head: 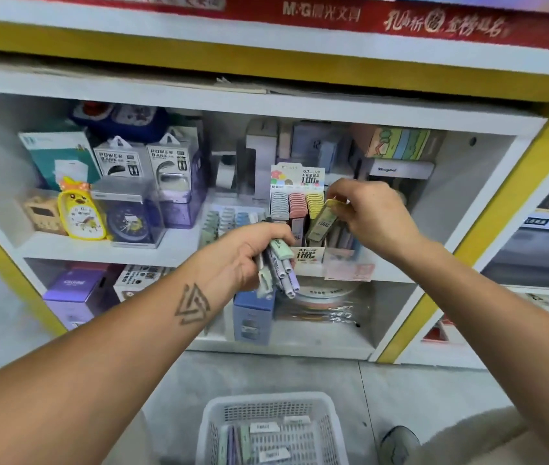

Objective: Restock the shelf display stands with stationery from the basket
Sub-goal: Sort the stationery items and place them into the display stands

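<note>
My left hand [253, 253] grips a bundle of pastel pens [278, 271], green, grey and lilac, pointing down in front of the middle shelf. My right hand [370, 213] pinches a yellow-capped lead case [321, 223] tilted over the lead display stand [296, 213], which holds rows of grey, pink and yellow cases. A second low stand [229, 219] with pale green and blue items sits to its left. The white basket [271, 431] stands on the floor below, holding a few pens and small white packs.
The shelf [179, 246] carries a yellow duck clock [80, 213], a blue clock in a clear box [132, 219] and power bank boxes [122, 161] at left. Boxes fill the lower shelf. A shoe [399, 443] is on the grey floor beside the basket.
</note>
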{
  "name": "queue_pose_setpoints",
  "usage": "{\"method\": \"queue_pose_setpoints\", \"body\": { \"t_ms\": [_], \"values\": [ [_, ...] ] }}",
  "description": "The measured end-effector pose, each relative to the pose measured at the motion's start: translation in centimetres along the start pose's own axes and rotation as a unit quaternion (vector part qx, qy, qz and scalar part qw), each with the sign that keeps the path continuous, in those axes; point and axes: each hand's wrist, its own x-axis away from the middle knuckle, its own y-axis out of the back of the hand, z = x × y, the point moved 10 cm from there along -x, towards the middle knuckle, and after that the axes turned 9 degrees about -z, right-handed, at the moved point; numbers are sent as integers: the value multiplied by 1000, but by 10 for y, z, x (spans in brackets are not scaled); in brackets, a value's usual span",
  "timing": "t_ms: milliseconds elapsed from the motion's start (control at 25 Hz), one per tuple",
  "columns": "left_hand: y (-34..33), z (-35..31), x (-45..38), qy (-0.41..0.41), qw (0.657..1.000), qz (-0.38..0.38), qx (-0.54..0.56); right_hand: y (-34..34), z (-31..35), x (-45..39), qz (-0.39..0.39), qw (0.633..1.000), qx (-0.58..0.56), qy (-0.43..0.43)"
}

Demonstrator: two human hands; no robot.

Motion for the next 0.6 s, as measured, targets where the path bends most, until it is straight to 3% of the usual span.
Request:
{"method": "queue_pose_setpoints", "body": {
  "t_ms": [240,320,360,440,520,600],
  "values": [
    [5,6,-13,12,999,-37,36,-54,0,4,123,989,86,11],
    [7,2,-16,12,997,-53,54,-56,7,1,124,987,100,19],
    [8,-2,-15,11,996,-61,68,-52,13,-2,105,993,58,5],
    [15,-11,-17,0,993,-80,91,-46,26,-3,101,978,-167,-79],
    [25,-19,-19,-5,987,-104,123,-36,53,-2,149,891,-416,-108],
    [30,-25,-20,-5,980,-101,171,-25,84,3,229,854,-466,-35]
  ]
}}
